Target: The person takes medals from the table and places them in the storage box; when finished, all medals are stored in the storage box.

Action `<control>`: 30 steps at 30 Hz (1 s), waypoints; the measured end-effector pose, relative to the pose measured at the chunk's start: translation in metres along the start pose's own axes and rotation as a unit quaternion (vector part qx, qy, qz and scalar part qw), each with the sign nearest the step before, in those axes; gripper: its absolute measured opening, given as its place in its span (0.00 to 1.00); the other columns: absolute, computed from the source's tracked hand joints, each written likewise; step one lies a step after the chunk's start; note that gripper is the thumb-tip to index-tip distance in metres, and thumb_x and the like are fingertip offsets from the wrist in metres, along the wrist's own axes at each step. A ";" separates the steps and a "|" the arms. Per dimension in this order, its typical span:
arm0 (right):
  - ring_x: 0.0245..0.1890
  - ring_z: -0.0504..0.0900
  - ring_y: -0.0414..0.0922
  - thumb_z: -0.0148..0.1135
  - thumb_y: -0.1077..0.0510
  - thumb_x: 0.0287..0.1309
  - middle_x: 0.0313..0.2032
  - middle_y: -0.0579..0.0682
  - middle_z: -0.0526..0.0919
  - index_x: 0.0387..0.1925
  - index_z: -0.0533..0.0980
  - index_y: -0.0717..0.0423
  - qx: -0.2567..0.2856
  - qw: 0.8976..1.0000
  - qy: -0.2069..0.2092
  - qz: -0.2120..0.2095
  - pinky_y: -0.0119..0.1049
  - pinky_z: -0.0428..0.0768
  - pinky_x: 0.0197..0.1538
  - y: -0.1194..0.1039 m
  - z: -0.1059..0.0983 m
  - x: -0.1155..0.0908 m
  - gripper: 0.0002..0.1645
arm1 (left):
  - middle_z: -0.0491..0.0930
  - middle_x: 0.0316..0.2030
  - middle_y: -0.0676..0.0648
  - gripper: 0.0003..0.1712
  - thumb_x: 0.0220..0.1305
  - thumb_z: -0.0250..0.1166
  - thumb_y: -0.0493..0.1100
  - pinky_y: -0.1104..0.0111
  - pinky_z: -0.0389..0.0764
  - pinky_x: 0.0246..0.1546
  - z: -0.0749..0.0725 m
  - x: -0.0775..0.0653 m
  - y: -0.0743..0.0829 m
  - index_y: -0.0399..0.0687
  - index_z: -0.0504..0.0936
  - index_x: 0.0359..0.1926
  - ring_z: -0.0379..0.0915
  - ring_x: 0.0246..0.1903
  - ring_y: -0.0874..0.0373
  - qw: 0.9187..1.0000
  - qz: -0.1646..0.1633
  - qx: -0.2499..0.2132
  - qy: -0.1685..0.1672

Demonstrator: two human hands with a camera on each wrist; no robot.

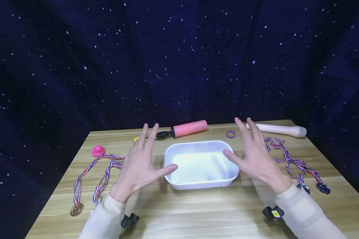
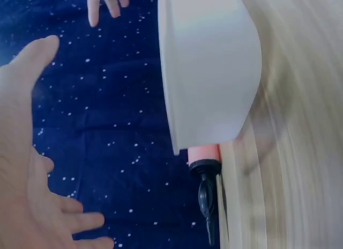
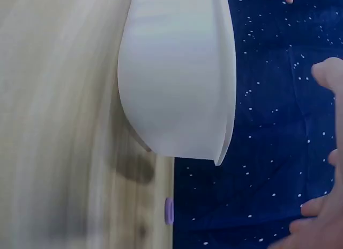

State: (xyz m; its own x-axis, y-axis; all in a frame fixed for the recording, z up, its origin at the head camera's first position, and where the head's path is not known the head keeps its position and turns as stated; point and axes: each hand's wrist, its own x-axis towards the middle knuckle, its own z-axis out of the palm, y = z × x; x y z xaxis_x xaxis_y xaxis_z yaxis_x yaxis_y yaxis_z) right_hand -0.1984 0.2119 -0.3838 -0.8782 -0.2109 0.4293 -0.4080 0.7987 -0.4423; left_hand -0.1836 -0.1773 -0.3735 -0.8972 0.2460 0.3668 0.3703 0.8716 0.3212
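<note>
A white plastic basin (image 1: 201, 185) with rounded corners sits mid-table, nothing inside it. My left hand (image 1: 140, 166) hovers at its left side, fingers straight and spread, thumb over the left rim in the head view. On the other side my right hand (image 1: 255, 159) is held the same way, its thumb overlapping the right rim. Both wrist views show the outer wall of the basin (image 2: 209, 72) (image 3: 171, 72) with a gap between it and each hand. Neither hand holds anything.
Behind the basin lie a pink hand pump (image 1: 189, 128), a purple ring (image 1: 230, 134) and a white stick (image 1: 279, 129). At left are a pink rubber duck (image 1: 98, 151) and ribboned medals (image 1: 76, 209); more medals (image 1: 323, 188) lie at right. A starry dark curtain (image 1: 179, 66) hangs behind.
</note>
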 end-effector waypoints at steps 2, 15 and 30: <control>0.84 0.52 0.74 0.77 0.40 0.68 0.88 0.66 0.46 0.92 0.44 0.39 0.035 0.999 0.011 -0.004 0.87 0.61 0.73 0.003 -0.002 -0.001 0.67 | 0.39 0.91 0.45 0.79 0.54 0.73 0.86 0.23 0.72 0.69 -0.007 -0.004 -0.004 0.76 0.33 0.91 0.60 0.81 0.28 1.000 0.006 -0.021 0.004; 0.79 0.65 0.70 0.67 0.68 0.76 0.83 0.64 0.60 0.90 0.45 0.41 0.341 0.940 -0.018 0.004 0.28 0.75 0.75 0.031 0.012 -0.035 0.57 | 0.73 0.78 0.47 0.66 0.59 0.87 0.39 0.73 0.81 0.67 -0.012 -0.070 -0.071 0.62 0.56 0.89 0.75 0.72 0.47 0.974 0.047 -0.221 0.016; 0.79 0.71 0.53 0.62 0.75 0.72 0.81 0.77 0.55 0.88 0.45 0.61 0.455 0.889 -0.049 -0.008 0.31 0.75 0.76 0.048 0.047 -0.051 0.54 | 0.82 0.69 0.42 0.49 0.57 0.88 0.36 0.70 0.85 0.61 -0.011 -0.117 -0.117 0.55 0.76 0.77 0.83 0.63 0.51 0.955 -0.006 -0.295 -0.033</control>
State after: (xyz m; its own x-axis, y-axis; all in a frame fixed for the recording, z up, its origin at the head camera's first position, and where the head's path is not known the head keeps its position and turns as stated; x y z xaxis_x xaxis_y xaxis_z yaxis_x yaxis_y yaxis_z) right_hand -0.1850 0.2344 -0.4642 -0.8702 -0.3020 0.3893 -0.4134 0.0176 -0.9104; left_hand -0.1197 -0.3124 -0.4446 -0.9083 0.2809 0.3099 0.4133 0.4888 0.7683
